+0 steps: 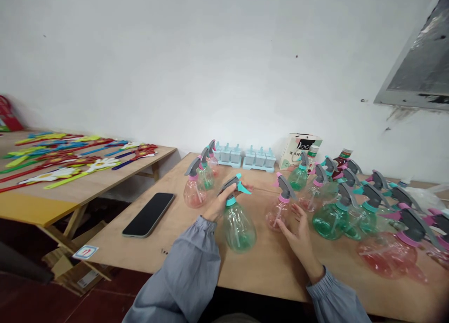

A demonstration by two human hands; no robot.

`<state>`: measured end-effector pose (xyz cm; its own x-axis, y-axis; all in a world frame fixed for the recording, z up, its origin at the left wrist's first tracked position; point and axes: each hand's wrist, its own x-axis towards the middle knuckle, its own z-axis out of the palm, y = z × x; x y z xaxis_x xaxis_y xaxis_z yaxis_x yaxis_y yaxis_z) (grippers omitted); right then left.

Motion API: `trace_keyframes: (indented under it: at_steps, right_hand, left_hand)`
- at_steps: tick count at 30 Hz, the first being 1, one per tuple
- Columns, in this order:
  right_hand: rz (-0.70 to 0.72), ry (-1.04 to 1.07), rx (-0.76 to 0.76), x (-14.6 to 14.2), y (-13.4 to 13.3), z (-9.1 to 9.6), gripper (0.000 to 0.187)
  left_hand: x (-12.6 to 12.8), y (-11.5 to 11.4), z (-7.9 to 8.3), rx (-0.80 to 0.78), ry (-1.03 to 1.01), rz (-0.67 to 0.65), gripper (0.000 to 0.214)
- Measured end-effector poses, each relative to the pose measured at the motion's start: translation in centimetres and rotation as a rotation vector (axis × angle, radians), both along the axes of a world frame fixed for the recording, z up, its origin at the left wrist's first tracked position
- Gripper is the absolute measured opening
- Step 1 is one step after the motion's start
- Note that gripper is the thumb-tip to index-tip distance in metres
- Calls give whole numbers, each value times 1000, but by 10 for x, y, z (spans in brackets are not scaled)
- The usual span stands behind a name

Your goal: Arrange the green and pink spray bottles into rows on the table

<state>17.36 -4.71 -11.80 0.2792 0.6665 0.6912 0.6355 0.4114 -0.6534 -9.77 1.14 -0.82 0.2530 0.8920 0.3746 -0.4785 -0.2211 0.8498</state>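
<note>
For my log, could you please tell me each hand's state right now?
Left hand: closed, holding a green spray bottle.
Right hand: open at a pink spray bottle; whether touching is unclear.

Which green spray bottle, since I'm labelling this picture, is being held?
The green bottle gripped by its sprayer head in the left hand; the other green bottles are on the table, with no hand touching them.
</note>
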Motion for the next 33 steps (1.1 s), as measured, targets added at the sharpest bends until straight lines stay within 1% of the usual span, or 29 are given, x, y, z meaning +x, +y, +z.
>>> trace_keyframes:
  at_steps: [2, 4, 6, 9, 11, 13, 15, 17, 20, 23, 26, 30, 33]
  right_hand:
    - [-2, 6, -9, 0, 1, -2, 81]
    - [-1, 10, -26, 0, 2, -4, 84]
    - [7, 13, -53, 1, 4, -8, 89]
    - [21, 3, -105, 3, 7, -16, 98]
    - [29, -6, -127, 4, 9, -21, 103]
    - [46, -13, -141, 5, 10, -25, 105]
    - [83, -21, -163, 5, 10, -26, 103]
    - [114, -27, -177, 5, 9, -26, 101]
    - [122, -21, -161, 5, 9, -26, 98]
    - [130, -22, -147, 5, 10, -27, 96]
    - [98, -41, -120, 7, 12, -27, 98]
    - [-13, -91, -124, 10, 13, -24, 110]
    - [-67, -126, -164, 11, 12, -22, 106]
  left_hand:
    - [1, 1, 1, 4, 22, 66, 49]
    - [1, 1, 1, 13, 67, 170, 52]
    - [-1, -1, 4, 59, 140, 250, 52]
    - [-13, -15, 11, 173, 308, 328, 41]
    - [-29, -30, 14, 219, 405, 386, 36]
    - [-51, -45, 14, 209, 440, 474, 37]
    - [-77, -55, 10, 163, 473, 598, 38]
    - [-103, -58, 3, 117, 516, 737, 41]
    - [-132, -53, -6, 134, 530, 902, 43]
    - [-143, -41, -8, 158, 541, 993, 46]
    - [-142, -27, -9, 191, 558, 1064, 47]
    - [-136, -10, -13, 277, 530, 1189, 43]
    - [-133, -4, -17, 309, 493, 1284, 46]
